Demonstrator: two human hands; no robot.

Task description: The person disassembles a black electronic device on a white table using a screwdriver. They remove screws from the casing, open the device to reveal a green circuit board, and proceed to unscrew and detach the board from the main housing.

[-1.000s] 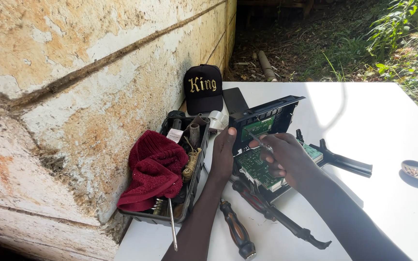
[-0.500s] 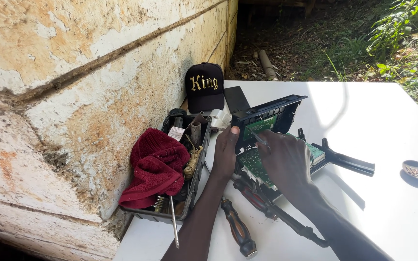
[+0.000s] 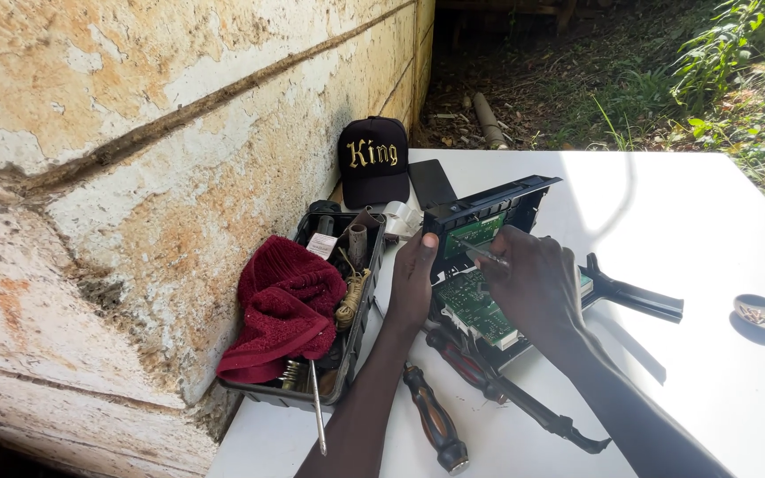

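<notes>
- Outdoors, a rough plastered wall (image 3: 135,177) with peeling cream and orange patches runs along the left edge of a white table (image 3: 683,221); grass and bare soil lie beyond the table's far edge.
- White table: the landmark for every position below. It carries all items listed.
- Black tool tray (image 3: 307,389): on the table's left edge, against the wall. It holds a dark red cloth (image 3: 287,305), a coil of twine and several tool handles; a thin metal rod sticks out over its near rim.
- Black device housing (image 3: 489,208): near the table's centre, tilted up on its edge, open side toward the person. A green circuit board (image 3: 475,305) lies inside and below it, partly covered by the right hand.
- Black cap (image 3: 373,164): at the table's far left, beyond the tray, with a dark flat slab just beside it.
- Left hand (image 3: 412,283): closed on the left edge of the housing, thumb on its rim, steadying it.
- Right hand (image 3: 533,283): directly over the circuit board, fingers closed around a slim metal-tipped tool (image 3: 480,254) whose tip points into the housing.
- Long-handled black pliers (image 3: 524,403): on the table, near side of the housing, under the right forearm.
- Wooden-handled screwdriver (image 3: 436,420): beside the pliers, toward the near edge.
- Small round dish (image 3: 761,312): at the table's right, well apart from both hands.
</notes>
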